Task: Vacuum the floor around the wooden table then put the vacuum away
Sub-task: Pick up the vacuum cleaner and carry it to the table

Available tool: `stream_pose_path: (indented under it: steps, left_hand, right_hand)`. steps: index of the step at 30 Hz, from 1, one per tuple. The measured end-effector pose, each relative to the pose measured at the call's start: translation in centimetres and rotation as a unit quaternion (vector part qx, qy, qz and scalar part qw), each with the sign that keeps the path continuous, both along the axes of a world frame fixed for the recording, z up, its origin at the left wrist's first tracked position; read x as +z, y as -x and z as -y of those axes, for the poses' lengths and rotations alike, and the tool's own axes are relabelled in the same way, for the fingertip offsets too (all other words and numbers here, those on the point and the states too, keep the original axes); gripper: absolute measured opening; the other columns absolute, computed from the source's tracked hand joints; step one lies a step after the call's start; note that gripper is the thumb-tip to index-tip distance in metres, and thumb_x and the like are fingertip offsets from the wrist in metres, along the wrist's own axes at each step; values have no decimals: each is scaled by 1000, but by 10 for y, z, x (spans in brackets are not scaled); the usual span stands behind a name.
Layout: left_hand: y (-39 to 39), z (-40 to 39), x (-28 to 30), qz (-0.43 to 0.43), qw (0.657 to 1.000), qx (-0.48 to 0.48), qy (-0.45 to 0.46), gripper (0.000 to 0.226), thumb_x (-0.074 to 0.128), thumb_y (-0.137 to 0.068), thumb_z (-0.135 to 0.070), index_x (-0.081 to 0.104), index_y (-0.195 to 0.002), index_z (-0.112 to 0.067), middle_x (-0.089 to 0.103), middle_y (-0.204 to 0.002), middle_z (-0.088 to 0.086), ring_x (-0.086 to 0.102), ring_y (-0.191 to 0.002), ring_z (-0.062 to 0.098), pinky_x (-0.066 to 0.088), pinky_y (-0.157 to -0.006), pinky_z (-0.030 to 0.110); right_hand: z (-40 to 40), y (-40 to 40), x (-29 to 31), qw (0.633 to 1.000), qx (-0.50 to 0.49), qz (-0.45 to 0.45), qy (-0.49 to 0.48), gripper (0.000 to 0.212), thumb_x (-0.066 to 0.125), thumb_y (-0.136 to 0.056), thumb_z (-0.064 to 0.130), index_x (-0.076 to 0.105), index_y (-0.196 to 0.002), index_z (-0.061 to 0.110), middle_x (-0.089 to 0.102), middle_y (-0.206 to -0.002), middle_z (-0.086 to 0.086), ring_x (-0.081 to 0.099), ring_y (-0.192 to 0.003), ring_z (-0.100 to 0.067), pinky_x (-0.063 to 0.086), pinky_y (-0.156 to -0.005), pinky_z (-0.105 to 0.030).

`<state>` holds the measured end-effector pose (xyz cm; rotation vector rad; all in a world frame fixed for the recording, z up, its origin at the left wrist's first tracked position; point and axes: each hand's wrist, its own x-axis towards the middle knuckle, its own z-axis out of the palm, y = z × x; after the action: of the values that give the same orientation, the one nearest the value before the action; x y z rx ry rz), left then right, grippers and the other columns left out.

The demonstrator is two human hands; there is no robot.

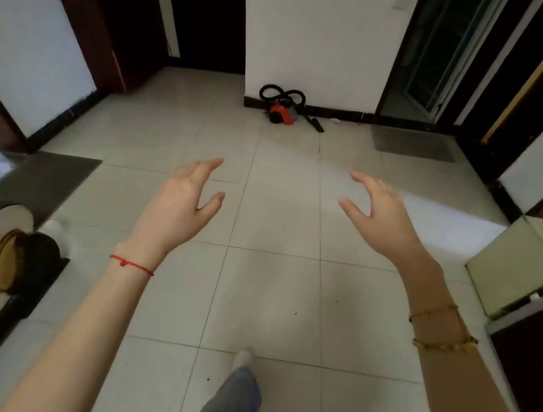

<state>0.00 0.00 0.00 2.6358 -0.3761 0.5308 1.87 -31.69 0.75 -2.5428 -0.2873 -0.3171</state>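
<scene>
Beyond the fingertips, the vacuum [282, 112] looks like glossy red and black plastic with a ribbed black hose. Pale glazed tiles of the floor [271, 275] under the fingers carry a soft sheen, and a matt grey mat [413, 143] lies farther off. The cabinet [113, 29] is dark polished wood.

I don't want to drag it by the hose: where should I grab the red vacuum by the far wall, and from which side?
Take the vacuum by the top of its red body, coming down from above on the room side. The wall blocks the back, and the black hose loops loosely over it. Whether there is a carry handle is too small to tell. Both hands, left and right, are empty.
</scene>
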Motion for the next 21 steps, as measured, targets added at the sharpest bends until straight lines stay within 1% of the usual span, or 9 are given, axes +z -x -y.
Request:
stream_pose_path:
  steps: [4, 7, 9, 12, 16, 21]
  left_hand:
    - [-58, -5, -22, -20, 1000, 2, 9, 51, 58, -92, -23, 44, -139, -10, 53, -133, 10, 48, -125, 27, 39, -105, 37]
    - [-116, -11, -34, -22, 1000, 4, 1, 51, 59, -91, -22, 45, -138, -9, 54, -132, 11, 50, -123, 28, 40, -105, 39]
    - [-160, -17, -37, -25, 1000, 8, -7, 52, 58, -91, -23, 44, -139, -9, 54, -133, 10, 49, -124, 27, 39, -106, 38]
    - [-231, -23, -36, -33, 999, 8, -13, 53, 58, -92, -24, 43, -140, -10, 53, -134, 9, 48, -125, 26, 39, -106, 35]
    - [-320, -28, -25, -37, 999, 7, -14, 53, 57, -92, -24, 41, -142, -11, 52, -135, 9, 47, -125, 25, 39, -105, 35]
    - [-422, -25, -10, -38, 999, -8, -18, 52, 57, -93, -25, 41, -141, -12, 52, -135, 8, 47, -125, 25, 41, -104, 35]
  right_hand:
    - [-6, -62, -22, 1000, 2, -16, 15, 52, 53, -96, 36, 40, -142, 18, 45, -145, 1, 37, -135, -16, 27, -112, -33]
    - [-11, -125, -38, 1000, 13, -26, 11, 52, 53, -96, 35, 40, -143, 16, 44, -146, 0, 36, -136, -18, 27, -114, -36]
    - [-16, -171, -43, 999, 14, -40, 4, 53, 52, -96, 36, 38, -144, 18, 42, -147, 1, 35, -137, -16, 25, -115, -33]
    - [-29, -244, -42, 998, 10, -56, -13, 52, 52, -96, 36, 38, -143, 20, 43, -146, 3, 36, -136, -14, 22, -111, -25]
    - [-38, -332, -40, 998, 4, -58, -29, 52, 52, -96, 36, 39, -143, 19, 43, -145, 4, 36, -135, -13, 23, -111, -26]
    - [-40, -418, -36, 996, -23, -81, -32, 52, 51, -96, 37, 37, -144, 23, 41, -146, 6, 33, -136, -12, 19, -108, -22]
